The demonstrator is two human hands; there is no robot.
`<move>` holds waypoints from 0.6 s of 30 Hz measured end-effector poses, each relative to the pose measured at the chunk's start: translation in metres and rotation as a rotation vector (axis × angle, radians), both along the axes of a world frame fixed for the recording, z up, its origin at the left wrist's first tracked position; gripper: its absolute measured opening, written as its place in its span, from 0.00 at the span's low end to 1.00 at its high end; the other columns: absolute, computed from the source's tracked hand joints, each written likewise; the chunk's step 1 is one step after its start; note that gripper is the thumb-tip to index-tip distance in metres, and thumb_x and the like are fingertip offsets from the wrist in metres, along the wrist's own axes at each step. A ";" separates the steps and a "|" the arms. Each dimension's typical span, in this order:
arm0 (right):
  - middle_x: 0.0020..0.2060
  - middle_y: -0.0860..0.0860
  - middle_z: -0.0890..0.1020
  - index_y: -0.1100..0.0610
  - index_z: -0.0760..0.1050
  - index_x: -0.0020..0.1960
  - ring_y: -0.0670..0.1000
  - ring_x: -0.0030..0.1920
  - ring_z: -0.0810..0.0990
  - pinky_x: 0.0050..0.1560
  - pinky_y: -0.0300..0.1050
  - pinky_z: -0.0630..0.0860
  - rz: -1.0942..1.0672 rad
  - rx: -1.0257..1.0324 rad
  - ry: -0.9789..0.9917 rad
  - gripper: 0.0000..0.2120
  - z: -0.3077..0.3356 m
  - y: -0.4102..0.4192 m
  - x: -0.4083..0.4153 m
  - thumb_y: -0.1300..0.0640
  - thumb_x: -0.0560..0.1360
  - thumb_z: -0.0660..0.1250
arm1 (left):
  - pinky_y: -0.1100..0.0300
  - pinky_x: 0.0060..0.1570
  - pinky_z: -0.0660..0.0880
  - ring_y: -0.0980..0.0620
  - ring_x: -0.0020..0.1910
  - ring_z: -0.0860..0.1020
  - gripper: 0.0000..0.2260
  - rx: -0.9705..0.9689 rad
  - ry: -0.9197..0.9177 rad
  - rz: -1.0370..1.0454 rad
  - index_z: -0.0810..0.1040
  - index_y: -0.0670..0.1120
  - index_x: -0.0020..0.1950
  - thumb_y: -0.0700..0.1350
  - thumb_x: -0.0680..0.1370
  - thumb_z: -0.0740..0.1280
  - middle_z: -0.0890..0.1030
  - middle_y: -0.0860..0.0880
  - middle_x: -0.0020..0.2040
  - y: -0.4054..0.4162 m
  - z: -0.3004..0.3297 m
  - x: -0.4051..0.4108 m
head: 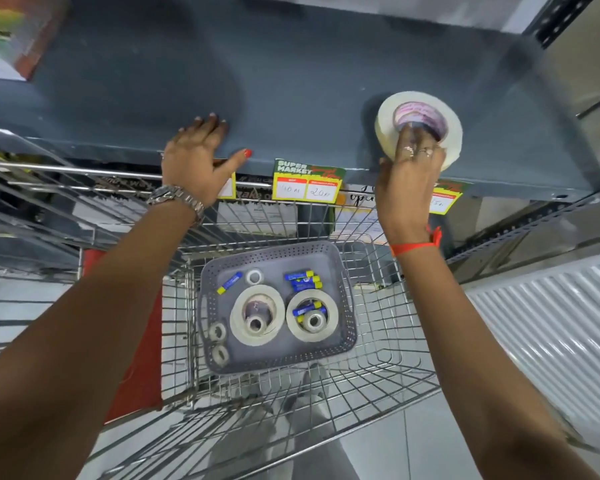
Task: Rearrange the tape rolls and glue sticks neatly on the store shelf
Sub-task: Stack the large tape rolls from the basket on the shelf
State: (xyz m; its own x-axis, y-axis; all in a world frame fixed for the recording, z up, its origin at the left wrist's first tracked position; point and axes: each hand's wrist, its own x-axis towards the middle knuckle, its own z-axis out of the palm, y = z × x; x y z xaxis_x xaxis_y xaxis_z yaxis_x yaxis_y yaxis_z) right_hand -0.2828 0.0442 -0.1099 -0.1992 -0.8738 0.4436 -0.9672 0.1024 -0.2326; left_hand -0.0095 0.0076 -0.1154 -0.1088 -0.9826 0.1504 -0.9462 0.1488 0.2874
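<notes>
My right hand [409, 181] grips a large cream tape roll [388, 116] with fingers hooked into its core, holding it on the dark grey shelf [291, 81] near the front edge. On the same shelf edge, further left, my left hand [194, 150] rests flat with fingers spread and nothing in it. Below, a grey perforated basket [343, 268] holds two large tape rolls [257, 315] [311, 319], several small tape rolls [254, 277], and blue-and-yellow glue sticks [303, 278] [229, 283].
The basket sits inside a wire shopping cart [378, 368] pushed against the shelf. Yellow price tags [307, 188] hang from the shelf's front lip. Packaged goods [11, 32] stand at the shelf's far left. A metal upright [565, 15] bounds the right.
</notes>
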 end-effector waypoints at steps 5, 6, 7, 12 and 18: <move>0.50 0.62 0.80 0.62 0.75 0.59 0.61 0.54 0.73 0.56 0.54 0.74 0.356 -0.017 -0.101 0.16 -0.055 0.054 0.055 0.69 0.72 0.61 | 0.49 0.73 0.55 0.45 0.73 0.60 0.29 0.024 -0.047 -0.015 0.62 0.45 0.72 0.61 0.77 0.54 0.63 0.44 0.74 -0.002 -0.003 0.001; 0.44 0.61 0.81 0.61 0.78 0.52 0.60 0.49 0.76 0.48 0.50 0.77 0.428 0.108 -0.065 0.13 -0.075 0.066 0.067 0.69 0.70 0.65 | 0.49 0.73 0.54 0.45 0.74 0.59 0.28 0.028 -0.062 -0.011 0.61 0.45 0.72 0.60 0.78 0.54 0.62 0.44 0.75 -0.003 -0.004 0.001; 0.39 0.58 0.82 0.61 0.80 0.45 0.59 0.44 0.78 0.42 0.46 0.76 0.493 0.240 -0.023 0.09 -0.098 0.077 0.079 0.69 0.65 0.70 | 0.48 0.74 0.54 0.45 0.74 0.58 0.28 0.027 -0.082 -0.004 0.60 0.45 0.73 0.60 0.78 0.53 0.61 0.45 0.75 -0.003 -0.005 0.000; 0.54 0.61 0.79 0.65 0.76 0.54 0.61 0.58 0.75 0.54 0.52 0.76 0.763 0.927 0.164 0.12 -0.180 0.116 0.119 0.70 0.72 0.63 | 0.49 0.74 0.54 0.46 0.74 0.58 0.28 -0.024 -0.139 0.018 0.59 0.46 0.73 0.61 0.78 0.50 0.61 0.46 0.75 -0.002 -0.014 -0.002; 0.48 0.42 0.85 0.49 0.84 0.45 0.48 0.52 0.81 0.54 0.51 0.79 0.811 1.064 0.485 0.15 -0.233 0.122 0.121 0.58 0.68 0.60 | 0.49 0.73 0.55 0.47 0.74 0.59 0.29 -0.071 -0.144 0.035 0.59 0.47 0.73 0.62 0.78 0.49 0.62 0.47 0.75 -0.005 -0.023 -0.002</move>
